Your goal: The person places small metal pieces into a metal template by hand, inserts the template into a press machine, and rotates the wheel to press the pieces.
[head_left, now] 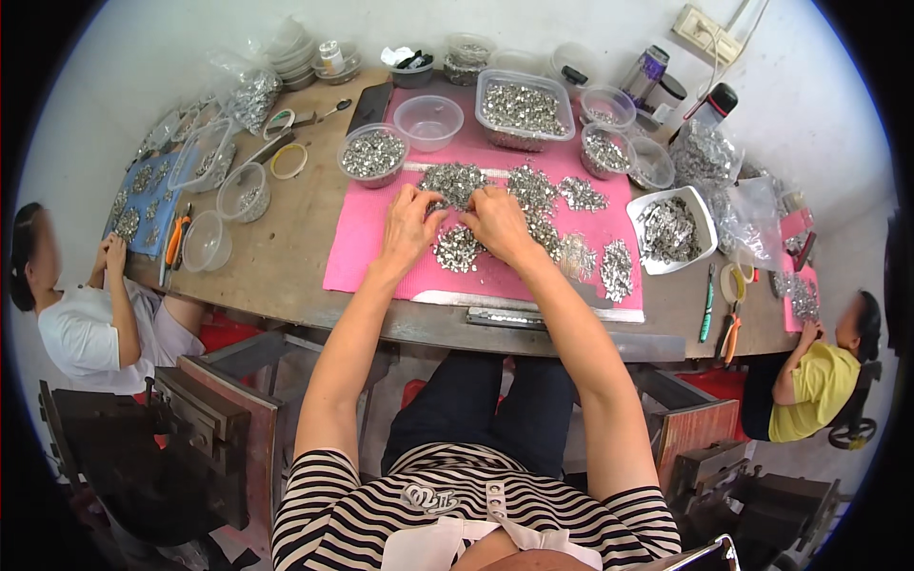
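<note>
Both my hands work over a pink mat [362, 247] on a wooden table. My left hand [411, 224] and my right hand [497, 224] sit close together, fingers curled into a heap of small silvery metal parts [457, 249]. More heaps of the same parts [533, 190] lie spread across the mat beyond and to the right of my hands. What the fingertips pinch is too small to tell.
Clear plastic tubs of metal parts [522, 107] and a round bowl of them [373, 154] stand at the back; an empty bowl [428, 122] sits between. A white tray [695, 205] lies right. One person sits at the left [90, 324], another at the right [819, 381]. Pliers [175, 240] lie left.
</note>
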Demonstrator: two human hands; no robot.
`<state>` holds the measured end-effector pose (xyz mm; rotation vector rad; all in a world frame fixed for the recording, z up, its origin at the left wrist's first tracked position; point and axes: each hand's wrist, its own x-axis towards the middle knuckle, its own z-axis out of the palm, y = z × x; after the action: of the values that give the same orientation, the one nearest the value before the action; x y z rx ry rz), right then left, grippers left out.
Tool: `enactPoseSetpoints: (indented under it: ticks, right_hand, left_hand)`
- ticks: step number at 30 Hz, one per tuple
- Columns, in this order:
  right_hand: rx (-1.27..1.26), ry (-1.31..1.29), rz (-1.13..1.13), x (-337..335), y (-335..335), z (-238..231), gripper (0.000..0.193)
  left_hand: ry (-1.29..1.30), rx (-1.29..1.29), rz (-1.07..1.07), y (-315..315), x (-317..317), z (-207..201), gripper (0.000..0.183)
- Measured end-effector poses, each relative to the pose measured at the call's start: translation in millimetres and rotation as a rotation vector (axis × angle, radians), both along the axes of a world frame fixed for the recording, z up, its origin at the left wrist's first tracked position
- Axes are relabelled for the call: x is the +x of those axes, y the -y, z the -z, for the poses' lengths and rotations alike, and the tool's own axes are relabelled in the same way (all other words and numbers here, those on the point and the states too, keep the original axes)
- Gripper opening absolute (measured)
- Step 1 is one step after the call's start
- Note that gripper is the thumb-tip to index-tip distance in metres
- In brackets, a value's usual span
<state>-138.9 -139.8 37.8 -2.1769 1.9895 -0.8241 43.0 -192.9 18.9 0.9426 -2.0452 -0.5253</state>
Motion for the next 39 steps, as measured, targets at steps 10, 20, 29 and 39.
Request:
enactPoseSetpoints:
  ticks: [10,20,29,39]
  right_hand:
    - [-0.083,0.1,-0.003,-9,-7,0,0.014]
    - [0.102,0.142,0.0,-38,-116,-44,0.013]
    - [0.065,0.064,-0.014,-55,-168,-18,0.013]
    - [0.001,0.083,-0.165,-64,-164,-12,0.008]
  left_hand:
    - [-0.207,0.008,-0.021,3,-4,10,0.007]
    - [-0.306,0.066,-0.107,7,2,7,0.015]
    - [-0.162,0.002,0.199,-27,-33,-14,0.013]
    - [-0.038,-0.136,0.048,34,-20,-2,0.031]
